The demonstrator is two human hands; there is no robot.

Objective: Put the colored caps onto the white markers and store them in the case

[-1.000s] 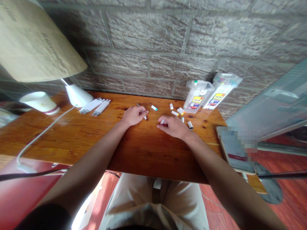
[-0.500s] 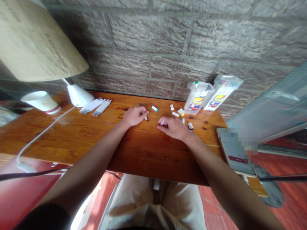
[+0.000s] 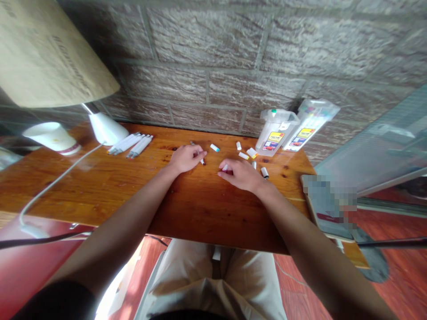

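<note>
My left hand [image 3: 186,159] rests near the table's middle, fingers closed around a marker [image 3: 202,162] whose dark tip points toward me. A short distance to the right, my right hand [image 3: 239,173] pinches a small white marker cap [image 3: 225,168] with a purplish end; the fingers partly cover it. Between and beyond the hands lies a white cap with a blue band [image 3: 215,148]. Several other loose caps are scattered behind the right hand, among them a yellow-edged cap [image 3: 243,156] and a dark-ended cap [image 3: 264,173].
Several whitish markers [image 3: 139,146] lie side by side at left, by a lamp base [image 3: 107,129] with its cord [image 3: 63,180]. A paper cup [image 3: 51,138] stands farther left. Two clear plastic cases [image 3: 274,138] stand at back right against the brick wall. A phone [image 3: 328,215] lies at the right edge.
The view has shifted slightly, so the scene sits a little higher. Both hands keep their places and grips; the purplish end of the cap in my right hand shows more now.
</note>
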